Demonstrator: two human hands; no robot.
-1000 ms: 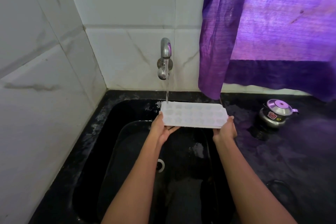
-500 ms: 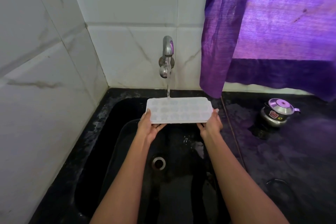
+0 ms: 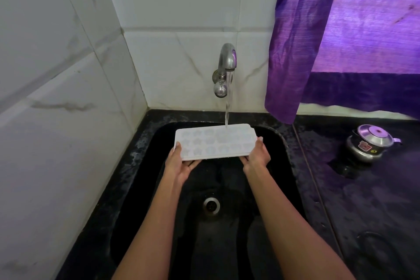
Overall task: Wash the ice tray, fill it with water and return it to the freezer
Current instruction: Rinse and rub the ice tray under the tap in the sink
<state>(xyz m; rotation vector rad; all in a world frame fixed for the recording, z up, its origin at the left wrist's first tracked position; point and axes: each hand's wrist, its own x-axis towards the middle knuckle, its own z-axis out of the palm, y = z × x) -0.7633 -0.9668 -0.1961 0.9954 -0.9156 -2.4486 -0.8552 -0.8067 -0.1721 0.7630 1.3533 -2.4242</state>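
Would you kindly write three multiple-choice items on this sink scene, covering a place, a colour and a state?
1. Where does the small steel pot stand?
A. in the sink
B. on the counter right of the sink
C. on the tray

2. What colour is the curtain?
A. purple
B. green
C. yellow

3. What is the tap doing?
A. shut off
B. dripping onto the counter
C. running onto the ice tray

Answers: B, it sits on dark counter; A, purple cloth hangs right of the tap; C, a stream meets the tray's far edge, held by both hands.
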